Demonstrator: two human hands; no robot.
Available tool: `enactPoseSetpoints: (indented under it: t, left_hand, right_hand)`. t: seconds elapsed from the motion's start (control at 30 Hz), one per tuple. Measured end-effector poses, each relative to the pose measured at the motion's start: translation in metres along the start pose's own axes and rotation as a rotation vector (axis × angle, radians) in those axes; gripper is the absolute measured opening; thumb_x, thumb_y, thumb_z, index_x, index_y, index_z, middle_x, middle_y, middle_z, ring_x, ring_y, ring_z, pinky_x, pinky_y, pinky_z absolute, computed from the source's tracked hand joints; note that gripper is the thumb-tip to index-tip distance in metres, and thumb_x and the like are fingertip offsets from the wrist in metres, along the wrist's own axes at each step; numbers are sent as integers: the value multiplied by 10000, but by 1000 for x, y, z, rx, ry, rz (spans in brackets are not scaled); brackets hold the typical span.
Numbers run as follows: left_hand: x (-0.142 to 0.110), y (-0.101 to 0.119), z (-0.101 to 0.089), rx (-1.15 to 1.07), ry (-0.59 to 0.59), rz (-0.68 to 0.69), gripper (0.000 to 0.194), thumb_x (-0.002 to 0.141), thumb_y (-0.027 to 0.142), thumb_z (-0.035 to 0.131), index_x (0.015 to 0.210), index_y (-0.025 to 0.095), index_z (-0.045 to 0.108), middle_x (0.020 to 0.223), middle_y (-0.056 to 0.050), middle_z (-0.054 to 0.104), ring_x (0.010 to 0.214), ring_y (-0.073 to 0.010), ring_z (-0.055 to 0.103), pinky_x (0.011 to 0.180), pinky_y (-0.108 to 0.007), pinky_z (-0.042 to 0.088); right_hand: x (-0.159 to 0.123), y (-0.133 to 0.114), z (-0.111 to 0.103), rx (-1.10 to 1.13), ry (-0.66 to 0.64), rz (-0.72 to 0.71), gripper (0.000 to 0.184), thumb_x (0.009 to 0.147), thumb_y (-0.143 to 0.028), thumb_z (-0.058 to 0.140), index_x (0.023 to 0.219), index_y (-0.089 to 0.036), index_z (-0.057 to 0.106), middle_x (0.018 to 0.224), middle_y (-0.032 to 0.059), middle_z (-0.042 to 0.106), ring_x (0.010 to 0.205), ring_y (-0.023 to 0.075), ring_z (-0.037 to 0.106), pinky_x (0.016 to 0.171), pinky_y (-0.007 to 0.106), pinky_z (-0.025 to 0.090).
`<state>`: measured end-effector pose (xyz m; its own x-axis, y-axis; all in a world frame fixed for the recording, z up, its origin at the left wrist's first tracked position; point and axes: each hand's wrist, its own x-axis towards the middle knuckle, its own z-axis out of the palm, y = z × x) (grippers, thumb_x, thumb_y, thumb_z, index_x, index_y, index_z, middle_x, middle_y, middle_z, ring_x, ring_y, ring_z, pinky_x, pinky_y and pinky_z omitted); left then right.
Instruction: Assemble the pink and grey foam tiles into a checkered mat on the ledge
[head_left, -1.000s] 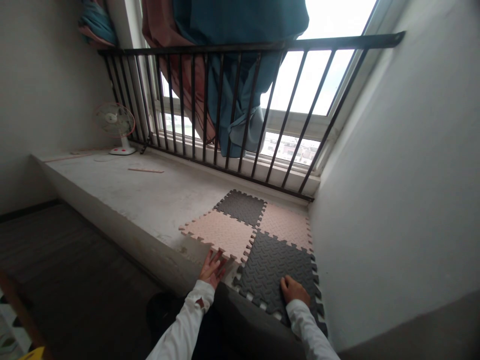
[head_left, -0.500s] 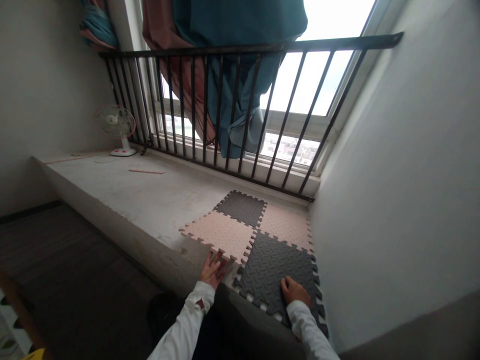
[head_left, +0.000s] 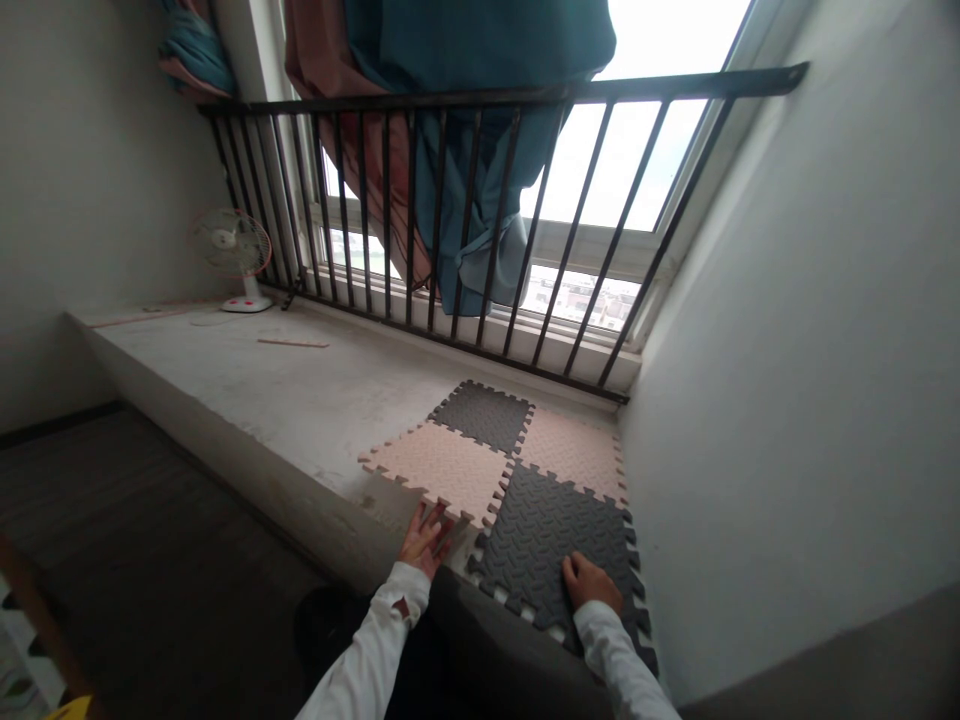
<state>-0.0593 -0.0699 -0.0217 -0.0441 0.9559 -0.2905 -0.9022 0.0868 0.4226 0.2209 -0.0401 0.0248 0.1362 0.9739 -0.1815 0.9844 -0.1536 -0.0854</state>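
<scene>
Four foam puzzle mats lie in a checker pattern at the right end of the ledge. My left hand (head_left: 426, 540) rests with spread fingers at the front edge of the near pink foam mat (head_left: 446, 468); it holds nothing. Curled on the near dark grey foam mat (head_left: 551, 530) is my right hand (head_left: 592, 583), its fingers folded under and plainly no object showing in them. Behind these are a second dark grey foam mat (head_left: 484, 415) and a second pink foam mat (head_left: 574, 455), their toothed edges meeting at the centre.
A black metal railing (head_left: 450, 345) runs along the window, with teal and pink curtains (head_left: 480, 150) behind it. On the concrete ledge (head_left: 217, 370) are a small fan (head_left: 238, 260) and a thin strip (head_left: 292, 343). A white wall (head_left: 787, 400) rises at right.
</scene>
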Motion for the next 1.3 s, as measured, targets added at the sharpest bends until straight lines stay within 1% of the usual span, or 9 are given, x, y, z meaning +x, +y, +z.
enactPoseSetpoints:
  t: [0.1,0.2,0.27,0.6,0.73,0.9,0.97,1.1,1.3]
  left_hand:
    - [1,-1,2,36,25,7,676,756,42,447,1200,504,232,1335,68,321,962,-140,543,815,-327,436]
    - [1,-1,4,85,68,9,718,730,43,492,1200,511,218,1359,70,270,945,-141,549,763,-297,456]
    - [1,-1,5,89,74,10,728,722,46,506,1203,508,215,1363,68,260,946,-145,549,742,-289,465]
    - [5,1,-7,21,-13,-27,732,748,25,451,1210,521,174,1347,74,289,1018,-163,514,824,-335,463]
    - [5,2,-8,11,-38,-36,712,763,31,425,1215,516,168,1338,66,309,1032,-173,504,842,-362,454]
    - [4,0,-2,96,40,-9,744,733,51,494,1208,522,168,1374,77,225,1020,-164,513,728,-275,489]
    - [5,-1,-1,109,55,-3,744,732,54,498,1208,520,168,1377,80,217,1028,-163,506,724,-271,485]
    - [6,-2,-3,77,28,-15,719,752,36,454,1203,523,179,1364,83,249,1042,-169,496,784,-314,469]
    - [6,-1,-7,22,5,-23,691,767,37,423,1197,528,198,1322,83,341,988,-141,532,830,-338,449]
  right_hand:
    - [0,-1,-1,-9,-1,5,341,808,-377,242,769,-271,564,892,25,646,783,164,586,583,253,364]
    - [-1,0,-1,-12,-1,1,340,808,-377,246,765,-270,566,887,23,647,782,157,586,588,247,365]
    - [-1,0,-1,-10,1,-4,345,809,-375,242,767,-265,566,890,31,646,787,165,586,588,254,365]
    - [1,1,1,5,8,-7,339,809,-376,248,760,-272,567,883,22,647,776,159,584,581,251,359]
    - [0,2,2,3,10,-3,337,809,-381,252,757,-275,568,885,16,647,772,155,584,579,246,358]
    - [0,2,2,-2,14,0,336,807,-383,255,753,-277,570,868,14,650,758,150,585,575,239,364]
    - [1,2,3,-6,14,-4,343,807,-382,247,754,-275,569,867,19,649,760,156,586,578,245,369]
    - [2,3,4,-4,12,-9,351,808,-376,238,764,-265,569,872,37,648,775,172,587,587,259,375]
    - [1,2,3,6,-1,-5,344,808,-376,243,769,-270,568,881,29,646,788,172,586,594,258,378]
